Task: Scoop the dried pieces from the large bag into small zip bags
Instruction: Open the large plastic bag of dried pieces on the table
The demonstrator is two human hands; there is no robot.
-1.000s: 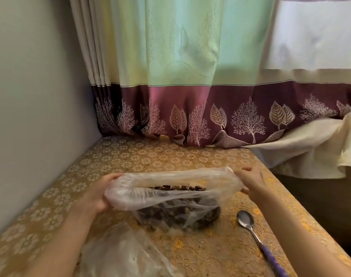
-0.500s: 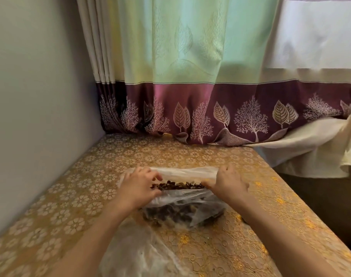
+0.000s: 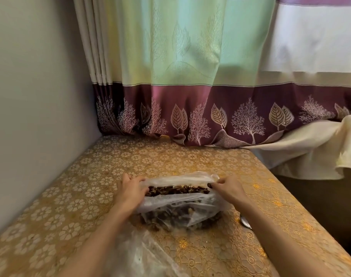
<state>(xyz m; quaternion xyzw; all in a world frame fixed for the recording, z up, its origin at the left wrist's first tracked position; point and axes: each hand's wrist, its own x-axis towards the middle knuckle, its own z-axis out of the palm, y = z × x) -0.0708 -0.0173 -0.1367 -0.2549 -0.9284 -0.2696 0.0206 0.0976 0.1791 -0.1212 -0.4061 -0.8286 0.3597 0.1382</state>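
Both hands have moved inward since a second ago: the left hand (image 3: 130,191) and right hand (image 3: 228,188) now pinch the rim of the large bag (image 3: 178,208) with curled fingers, probably rolling it down so the dried pieces (image 3: 178,190) are easy to reach. It sits on the worktop (image 3: 170,156), with the spoon (image 3: 245,221) just beside it.

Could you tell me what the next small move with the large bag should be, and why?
Probably free the right hand to take the spoon: both hands grip the large bag rim, dried pieces lie exposed, and the spoon waits beside that forearm.
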